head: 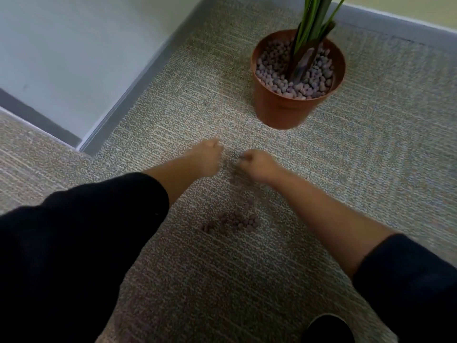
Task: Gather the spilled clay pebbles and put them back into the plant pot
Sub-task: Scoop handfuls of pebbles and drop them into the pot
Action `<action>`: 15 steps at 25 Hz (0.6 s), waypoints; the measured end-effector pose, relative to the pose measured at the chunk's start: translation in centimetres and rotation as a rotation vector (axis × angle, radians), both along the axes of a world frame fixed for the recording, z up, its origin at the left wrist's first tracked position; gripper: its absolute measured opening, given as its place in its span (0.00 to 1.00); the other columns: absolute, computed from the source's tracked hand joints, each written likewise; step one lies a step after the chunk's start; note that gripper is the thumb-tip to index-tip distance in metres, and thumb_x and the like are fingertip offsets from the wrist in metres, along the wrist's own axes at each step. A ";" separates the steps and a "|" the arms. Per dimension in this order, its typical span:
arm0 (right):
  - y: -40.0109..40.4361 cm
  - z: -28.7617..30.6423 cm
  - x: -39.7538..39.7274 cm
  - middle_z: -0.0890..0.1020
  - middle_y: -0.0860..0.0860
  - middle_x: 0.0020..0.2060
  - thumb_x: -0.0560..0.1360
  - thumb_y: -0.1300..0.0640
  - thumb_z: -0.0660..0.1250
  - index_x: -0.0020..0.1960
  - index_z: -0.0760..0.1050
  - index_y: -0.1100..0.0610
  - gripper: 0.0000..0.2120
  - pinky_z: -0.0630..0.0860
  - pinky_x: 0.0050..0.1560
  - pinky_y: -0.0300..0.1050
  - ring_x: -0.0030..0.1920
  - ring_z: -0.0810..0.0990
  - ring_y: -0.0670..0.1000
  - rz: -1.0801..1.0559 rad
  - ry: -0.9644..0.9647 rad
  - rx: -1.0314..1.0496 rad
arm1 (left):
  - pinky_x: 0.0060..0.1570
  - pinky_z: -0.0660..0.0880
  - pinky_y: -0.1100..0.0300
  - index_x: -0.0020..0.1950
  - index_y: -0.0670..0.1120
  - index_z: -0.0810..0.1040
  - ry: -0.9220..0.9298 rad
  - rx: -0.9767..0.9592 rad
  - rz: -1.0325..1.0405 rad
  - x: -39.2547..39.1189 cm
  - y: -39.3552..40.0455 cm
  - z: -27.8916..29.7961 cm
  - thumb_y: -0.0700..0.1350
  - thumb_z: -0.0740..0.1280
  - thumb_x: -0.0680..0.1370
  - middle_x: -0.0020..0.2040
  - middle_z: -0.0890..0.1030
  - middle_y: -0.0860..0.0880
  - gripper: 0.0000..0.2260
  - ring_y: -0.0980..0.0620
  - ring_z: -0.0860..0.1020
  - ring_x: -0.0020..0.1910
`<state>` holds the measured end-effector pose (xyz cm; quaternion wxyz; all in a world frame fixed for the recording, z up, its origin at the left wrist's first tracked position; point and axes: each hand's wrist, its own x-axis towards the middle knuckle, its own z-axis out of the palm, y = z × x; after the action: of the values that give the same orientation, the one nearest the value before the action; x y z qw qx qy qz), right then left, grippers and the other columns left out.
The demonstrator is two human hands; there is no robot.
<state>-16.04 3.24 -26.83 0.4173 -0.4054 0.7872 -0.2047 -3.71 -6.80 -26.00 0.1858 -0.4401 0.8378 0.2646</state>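
Observation:
A terracotta plant pot stands on the carpet at the upper right, filled with purplish clay pebbles around a green plant. A cluster of spilled clay pebbles lies on the carpet between my forearms. My left hand and my right hand are both out ahead of that cluster, close together and just short of the pot. Both are blurred with fingers curled in. I cannot tell whether either holds pebbles.
A grey skirting board and a pale wall corner jut in at the left. More skirting runs behind the pot. A dark shoe tip shows at the bottom right. Patterned carpet spreads around the pot.

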 end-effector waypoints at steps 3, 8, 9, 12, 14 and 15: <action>1.2 -2.5 3.7 0.70 0.60 0.65 0.76 0.57 0.62 0.65 0.68 0.63 0.20 0.67 0.64 0.51 0.65 0.68 0.60 0.349 0.377 0.032 | 0.65 0.66 0.55 0.70 0.43 0.68 -0.024 -0.005 0.061 1.9 0.2 -2.4 0.37 0.58 0.78 0.72 0.65 0.41 0.20 0.42 0.67 0.69; 4.3 -3.1 6.1 0.66 0.58 0.69 0.77 0.49 0.61 0.69 0.67 0.63 0.25 0.64 0.70 0.51 0.70 0.62 0.58 0.529 0.390 -0.078 | 0.57 0.72 0.47 0.61 0.37 0.71 0.104 -0.269 -0.030 1.1 0.5 -2.5 0.31 0.57 0.75 0.62 0.69 0.36 0.15 0.36 0.73 0.58; 4.9 -3.2 6.7 0.65 0.57 0.70 0.77 0.46 0.61 0.70 0.66 0.62 0.28 0.63 0.70 0.52 0.71 0.60 0.57 0.538 0.379 -0.087 | 0.57 0.72 0.46 0.62 0.38 0.69 0.102 -0.285 -0.045 0.7 0.3 -2.3 0.30 0.57 0.75 0.62 0.69 0.36 0.16 0.36 0.73 0.58; 6.3 -3.7 8.8 0.65 0.58 0.71 0.73 0.41 0.63 0.71 0.64 0.60 0.34 0.59 0.71 0.56 0.72 0.58 0.59 0.548 0.347 -0.171 | 0.58 0.71 0.45 0.67 0.40 0.66 0.001 -0.309 -0.109 -0.4 0.3 -2.2 0.31 0.56 0.76 0.63 0.69 0.36 0.19 0.36 0.71 0.61; 6.8 -4.1 11.0 0.68 0.60 0.68 0.72 0.41 0.66 0.70 0.66 0.61 0.34 0.57 0.71 0.53 0.70 0.61 0.60 0.600 0.356 -0.236 | 0.56 0.72 0.44 0.65 0.39 0.67 -0.043 -0.313 -0.127 -0.2 0.4 -2.4 0.31 0.56 0.77 0.62 0.69 0.36 0.16 0.35 0.72 0.59; 6.9 -4.4 12.0 0.70 0.61 0.66 0.71 0.43 0.67 0.68 0.68 0.61 0.32 0.60 0.70 0.53 0.68 0.63 0.61 0.635 0.361 -0.255 | 0.55 0.72 0.45 0.63 0.38 0.68 -0.038 -0.313 -0.153 -0.1 0.3 -2.6 0.31 0.57 0.77 0.60 0.69 0.36 0.15 0.35 0.73 0.57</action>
<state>-4.09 10.17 -31.22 0.2609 -0.7072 0.6514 -0.0869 -3.81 -6.48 -28.61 0.1503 -0.4033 0.8962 0.1076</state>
